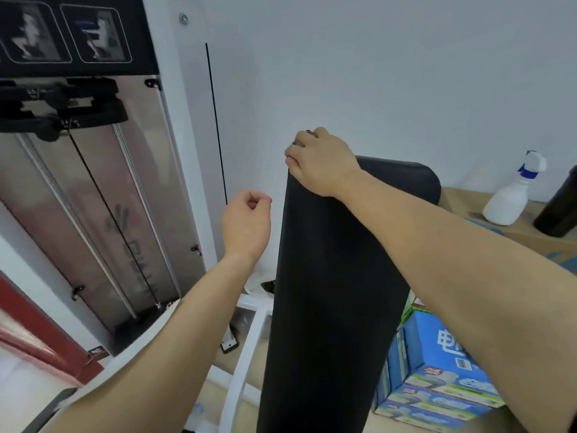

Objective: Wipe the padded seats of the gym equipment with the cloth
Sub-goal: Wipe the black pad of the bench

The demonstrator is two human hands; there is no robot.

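A tall black padded backrest (337, 276) stands upright in the middle of the view. My right hand (321, 160) lies over its top left corner, with the fingers curled around the edge. No cloth shows under that hand. Just left of the pad, my left hand (246, 220) hovers apart from it, with the fingers curled into a loose fist and nothing visible in them. Something white that looks like cloth (256, 281) shows below my left wrist beside the pad. I cannot tell whether it hangs from the hand.
A weight-stack machine (93, 182) with cable and guide rods stands at the left. The white frame (246, 354) runs below the pad. At the right, a white spray bottle (512, 195) and a dark bottle (559, 207) stand on a cardboard box. Blue boxes (437, 379) are stacked below.
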